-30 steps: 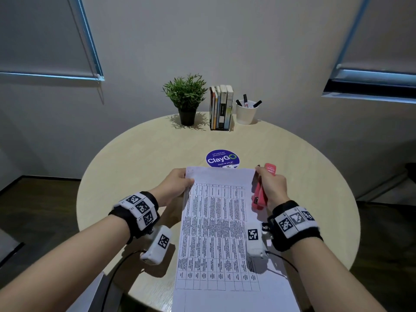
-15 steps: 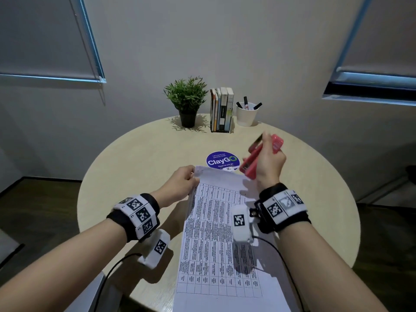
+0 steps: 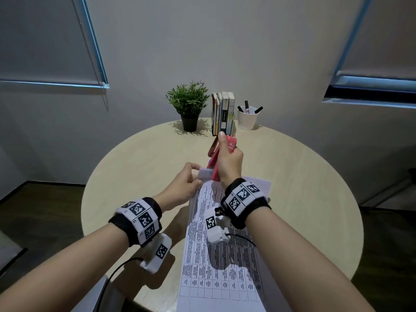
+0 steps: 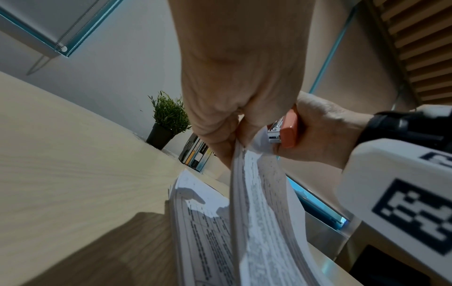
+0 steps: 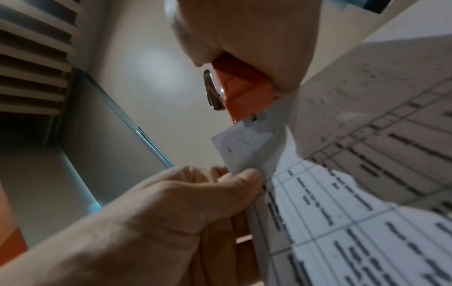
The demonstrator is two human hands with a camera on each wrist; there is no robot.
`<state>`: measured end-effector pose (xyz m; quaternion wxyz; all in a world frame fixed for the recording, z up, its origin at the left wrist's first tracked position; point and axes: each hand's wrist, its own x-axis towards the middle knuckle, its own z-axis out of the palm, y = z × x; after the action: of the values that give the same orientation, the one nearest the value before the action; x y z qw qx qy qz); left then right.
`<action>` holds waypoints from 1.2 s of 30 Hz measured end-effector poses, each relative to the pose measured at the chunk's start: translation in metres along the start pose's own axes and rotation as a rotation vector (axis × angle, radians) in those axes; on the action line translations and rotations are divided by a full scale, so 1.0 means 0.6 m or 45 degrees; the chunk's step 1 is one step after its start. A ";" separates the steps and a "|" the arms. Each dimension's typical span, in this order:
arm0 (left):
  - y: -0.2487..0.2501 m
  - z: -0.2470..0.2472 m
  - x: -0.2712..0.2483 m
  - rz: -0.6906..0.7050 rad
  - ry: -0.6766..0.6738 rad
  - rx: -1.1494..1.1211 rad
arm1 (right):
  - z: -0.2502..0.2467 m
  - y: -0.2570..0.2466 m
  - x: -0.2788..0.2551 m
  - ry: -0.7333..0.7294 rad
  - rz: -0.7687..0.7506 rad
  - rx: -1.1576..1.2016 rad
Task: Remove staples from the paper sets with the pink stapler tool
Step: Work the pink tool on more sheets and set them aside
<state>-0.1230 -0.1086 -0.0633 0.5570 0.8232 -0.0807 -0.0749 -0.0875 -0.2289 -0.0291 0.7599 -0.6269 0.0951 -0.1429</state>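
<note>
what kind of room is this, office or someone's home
Hard to be sure, but it looks like a small office or meeting corner: a round table against a plain wall, a row of books, a cup of pens, and roller blinds over the windows.

Round pale wood table (image 3: pixel 304 176). At far edge, left to right: small green potted plant (image 3: pixel 188 104), upright row of books (image 3: pixel 222 113), white cup (image 3: pixel 247 118) holding markers. Roller blinds (image 3: pixel 45 37) on grey wall. Dark floor.
</note>
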 end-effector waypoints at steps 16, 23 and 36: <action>0.009 0.000 0.005 0.027 -0.036 0.032 | 0.026 -0.013 0.001 0.241 -0.078 0.014; 0.002 0.000 0.009 0.020 -0.057 0.041 | 0.034 -0.013 0.005 0.290 -0.168 -0.019; -0.016 0.001 0.004 -0.132 -0.121 0.027 | 0.031 -0.003 0.011 0.193 -0.165 -0.020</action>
<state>-0.1204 -0.1061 -0.0722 0.5394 0.8275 -0.0651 -0.1416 -0.0756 -0.2140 -0.0233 0.7347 -0.6251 0.1127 -0.2381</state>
